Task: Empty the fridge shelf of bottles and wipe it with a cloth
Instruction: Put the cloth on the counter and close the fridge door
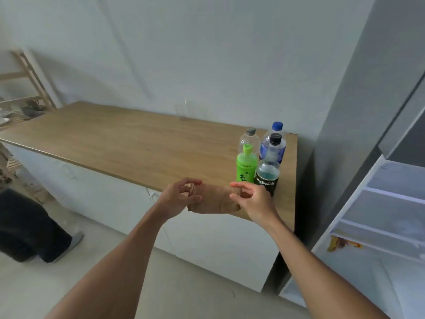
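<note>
A folded tan cloth (212,200) is stretched between my two hands at the front edge of the wooden counter (128,143). My left hand (180,196) pinches its left end and my right hand (251,199) grips its right end. Several bottles stand together at the counter's right end: a green tea bottle (246,165), a dark-labelled bottle (268,172), a blue-capped bottle (274,143) and a clear grey-capped bottle (249,140). To the right, the open fridge (381,215) shows bare white shelves, one with an orange-yellow smear (342,244) on its front edge.
A clear plastic cup (184,110) stands at the back of the counter. White cabinets sit below it. A wooden rack (25,88) with dishes is at the far left. Another person's dark trouser leg and shoe (34,236) are on the floor at left.
</note>
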A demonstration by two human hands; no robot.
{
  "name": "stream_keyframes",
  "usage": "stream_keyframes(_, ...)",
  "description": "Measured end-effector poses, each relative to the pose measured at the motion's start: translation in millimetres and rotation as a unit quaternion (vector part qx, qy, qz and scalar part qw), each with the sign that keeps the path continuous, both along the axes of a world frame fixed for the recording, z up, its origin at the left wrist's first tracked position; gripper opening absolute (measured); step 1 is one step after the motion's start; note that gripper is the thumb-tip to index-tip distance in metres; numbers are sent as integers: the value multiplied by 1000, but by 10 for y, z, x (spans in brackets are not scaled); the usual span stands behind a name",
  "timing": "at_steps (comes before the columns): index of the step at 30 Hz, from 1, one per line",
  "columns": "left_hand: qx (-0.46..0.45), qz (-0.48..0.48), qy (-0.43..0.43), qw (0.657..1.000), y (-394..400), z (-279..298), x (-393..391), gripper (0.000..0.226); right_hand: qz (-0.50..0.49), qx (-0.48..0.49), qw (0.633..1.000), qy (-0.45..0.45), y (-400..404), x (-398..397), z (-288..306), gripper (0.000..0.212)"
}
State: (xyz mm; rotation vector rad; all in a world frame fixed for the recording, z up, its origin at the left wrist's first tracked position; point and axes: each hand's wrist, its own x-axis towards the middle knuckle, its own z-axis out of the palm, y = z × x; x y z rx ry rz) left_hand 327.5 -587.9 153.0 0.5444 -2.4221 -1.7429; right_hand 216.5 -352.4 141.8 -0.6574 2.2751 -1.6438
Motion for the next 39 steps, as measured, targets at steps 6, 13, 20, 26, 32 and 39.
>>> stream_keyframes(6,-23,39,-4,999,-781,-314,-695,43,-28,31,999,5,-1018,-616,-342,33)
stream_keyframes(13,-55,44,-2,998,-1350,-658,-1583,43,-132,46,990,11,-1720,-1183,-662,34)
stream_keyframes(20,-63,-19,-107,992,-1624,-1065,-1832,44,-109,157,980,-51,-1898,-1348,-1097,44)
stream_keyframes(26,-129,-63,-118,983,-1763,-1085,-1843,50,-104,226,969,-5,-1878,-1324,-1100,49)
stream_keyframes(32,-173,-20,-94,980,-1600,-988,-1560,74,-104,208,972,18,-1765,-1125,-1042,59)
stream_keyframes(39,-165,-11,-50,985,-1139,-505,-1057,77,-85,137,985,57,-1520,-601,-699,64)
